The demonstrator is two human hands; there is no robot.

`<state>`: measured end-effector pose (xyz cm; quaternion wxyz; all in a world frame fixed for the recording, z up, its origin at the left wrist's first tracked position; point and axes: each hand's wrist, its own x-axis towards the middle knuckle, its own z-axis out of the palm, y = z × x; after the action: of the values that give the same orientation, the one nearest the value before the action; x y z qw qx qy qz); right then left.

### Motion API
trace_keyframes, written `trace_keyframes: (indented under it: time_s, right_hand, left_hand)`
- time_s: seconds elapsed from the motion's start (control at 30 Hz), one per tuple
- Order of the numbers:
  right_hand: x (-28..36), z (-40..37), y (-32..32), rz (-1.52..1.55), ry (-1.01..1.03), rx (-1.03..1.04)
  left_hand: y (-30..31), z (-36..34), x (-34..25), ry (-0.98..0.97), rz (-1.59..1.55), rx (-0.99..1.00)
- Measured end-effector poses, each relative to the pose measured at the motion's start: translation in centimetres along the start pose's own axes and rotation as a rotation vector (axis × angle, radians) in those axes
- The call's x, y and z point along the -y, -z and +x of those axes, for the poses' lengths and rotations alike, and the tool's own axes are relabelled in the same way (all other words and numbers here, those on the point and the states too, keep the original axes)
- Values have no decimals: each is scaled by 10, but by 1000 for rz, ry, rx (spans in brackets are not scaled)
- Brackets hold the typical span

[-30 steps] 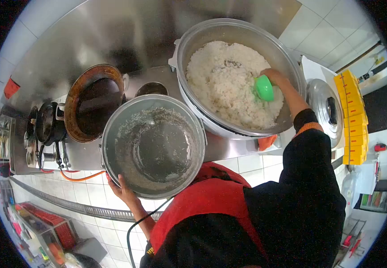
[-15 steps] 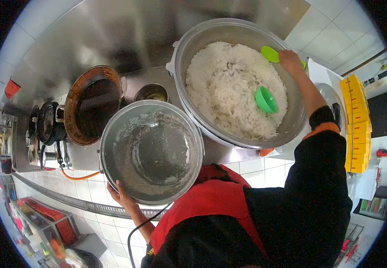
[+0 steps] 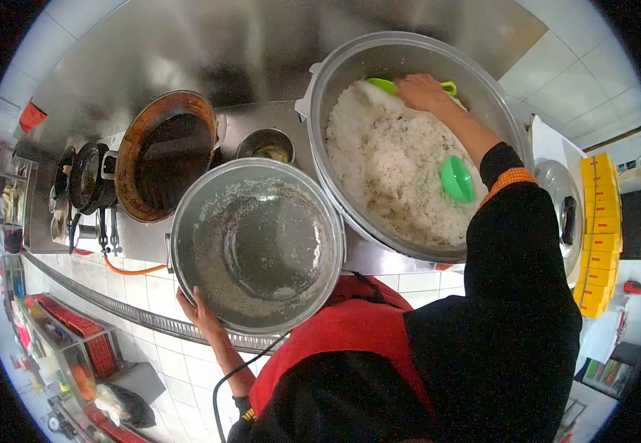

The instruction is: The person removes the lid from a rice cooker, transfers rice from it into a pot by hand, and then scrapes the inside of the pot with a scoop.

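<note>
My right hand (image 3: pixel 421 92) is closed around a lime-green rice paddle (image 3: pixel 382 86) at the far side of a large metal pot (image 3: pixel 509 122). The paddle's tip touches the white cooked rice (image 3: pixel 394 155) that fills much of that pot. A green bowl (image 3: pixel 457 179) sits tilted in the rice, nearer to me. My left hand (image 3: pixel 203 316) grips the lower left rim of a grey metal pot (image 3: pixel 187 236), tilted toward me. Rice residue clings to its wall and bottom. The fingers under the rim are partly hidden.
Left of the pots stand a browned wok (image 3: pixel 134 173) with dark contents and a small metal bowl (image 3: pixel 265 145). Black pans (image 3: pixel 87 181) are farther left. A round lid (image 3: pixel 560 214) and stacked yellow boxes (image 3: pixel 599 236) stand at the right. A black cable (image 3: pixel 243 365) hangs below the grey pot.
My right hand has moved left with the rice paddle, from the large pot's right rim down to the rice at its far side. My left hand keeps hold of the grey pot.
</note>
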<state>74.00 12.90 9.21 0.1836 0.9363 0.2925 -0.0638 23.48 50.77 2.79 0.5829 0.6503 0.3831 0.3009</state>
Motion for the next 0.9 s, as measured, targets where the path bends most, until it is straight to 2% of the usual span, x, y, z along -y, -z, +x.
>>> trace_keyframes:
  time_s: [0.07, 0.17, 0.2, 0.27, 0.3, 0.37, 0.4, 0.47, 0.53, 0.6, 0.63, 0.7, 0.83, 0.9]
  right_hand:
    - [12, -12, 1, -33, 261, -458]
    - [22, -27, 6, -101, 310, -536]
    - [24, -35, 7, -102, 308, -532]
    - [34, -69, 25, -56, 383, -390]
    - [46, -92, 32, -59, 377, -383]
    - [65, -127, 45, 2, 303, -227]
    - [58, -133, 56, 13, 325, -278]
    - [44, -152, 96, 383, -69, -1]
    - [-25, -142, 35, 114, -78, -279]
    - [-83, -133, -19, -135, -316, -238]
    - [-82, -120, -34, -134, -312, -233]
    - [-75, -102, -49, -5, -434, -167]
    - [-35, -84, -40, 50, -408, -184]
    - [-18, -91, -24, 3, -260, 4]
  left_hand:
    - [1, -2, 0, 8, 14, 3]
    - [0, -2, 0, 51, -32, 6]
    - [2, 0, 2, 53, -27, -2]
    - [2, 0, 7, 60, -27, -2]
    - [2, 0, 10, 42, -37, -32]
    - [-2, -1, 8, 22, -52, -56]
    - [-4, -4, -1, 39, -17, -41]
    - [-4, -5, -4, 56, 18, -30]
    - [-2, -5, 0, 92, -58, -54]
    - [-3, -6, 0, 85, -60, -57]
    - [-3, -6, -1, 70, -64, -53]
    - [-5, -6, -3, 49, -24, -48]
    - [0, -2, 4, 22, 18, -30]
    - [-4, -6, -5, 40, 6, -40]
